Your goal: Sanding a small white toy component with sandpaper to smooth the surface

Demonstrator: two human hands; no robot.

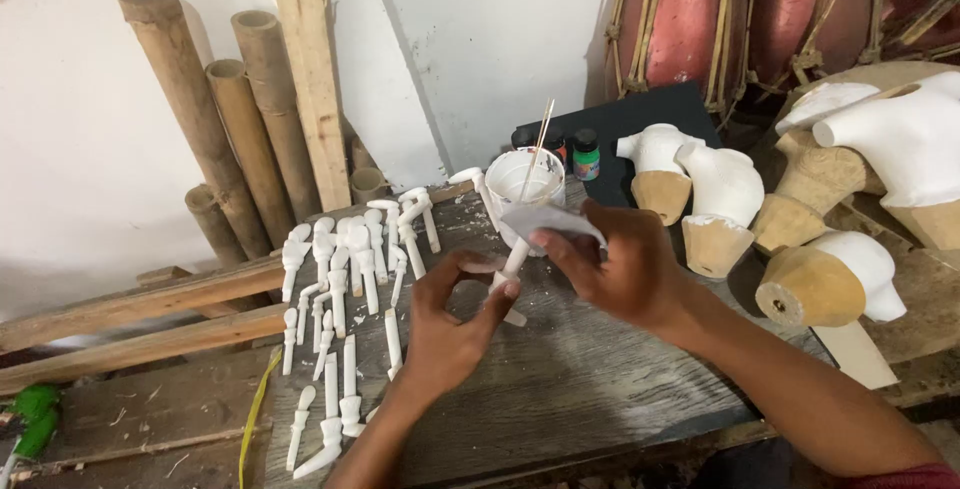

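Note:
My left hand (452, 321) pinches a small white carved limb piece (511, 271) by its lower end, above a grey wooden board (560, 379). My right hand (620, 269) holds a folded scrap of white sandpaper (550, 221) against the upper part of that piece. Just behind the hands stands a white cup of paint (522, 181) with a thin stick in it.
Many white painted limb pieces (345, 289) lie in rows on the board's left. White-and-bare-wood torso carvings (720, 199) sit at the right. Small paint bottles (586, 154), bamboo poles (215, 109), planks and red drums (700, 19) stand behind.

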